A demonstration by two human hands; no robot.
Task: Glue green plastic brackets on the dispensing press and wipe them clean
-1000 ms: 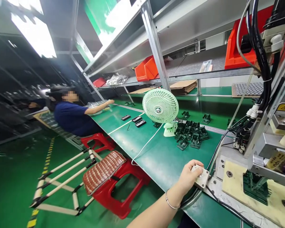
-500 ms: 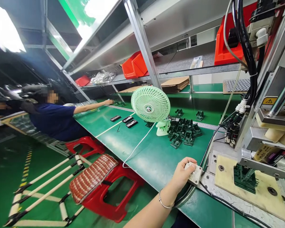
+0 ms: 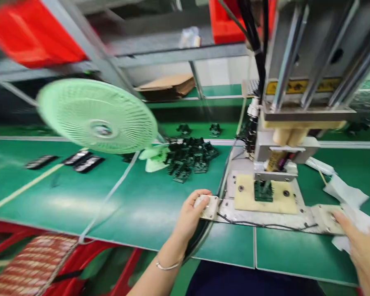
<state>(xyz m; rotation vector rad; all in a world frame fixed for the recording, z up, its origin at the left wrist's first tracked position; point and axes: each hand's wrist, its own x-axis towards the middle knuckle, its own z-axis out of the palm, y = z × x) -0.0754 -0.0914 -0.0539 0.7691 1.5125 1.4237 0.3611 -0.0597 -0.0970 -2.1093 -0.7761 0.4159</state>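
Note:
My left hand (image 3: 189,213) rests on a small grey switch box (image 3: 208,206) at the left end of the press machine's metal base (image 3: 267,217), thumb on top of it. My right hand (image 3: 360,246) comes in at the lower right and touches a second grey box (image 3: 325,218) at the base's right end, next to crumpled white cloth (image 3: 347,197). The press head (image 3: 282,162) stands down on a dark green part (image 3: 263,191) seated in the beige fixture plate (image 3: 267,199).
A mint-green desk fan (image 3: 97,117) stands on the green bench (image 3: 135,201), its white cord (image 3: 111,193) running to the front edge. A heap of dark green parts (image 3: 189,158) lies behind it. Black strips (image 3: 80,158) lie left. A red stool with cushion (image 3: 33,263) sits below.
The view has swung right, off the seated co-worker and onto the press. My left hand has stayed on the switch box. My right hand has come into view at the right-hand box.

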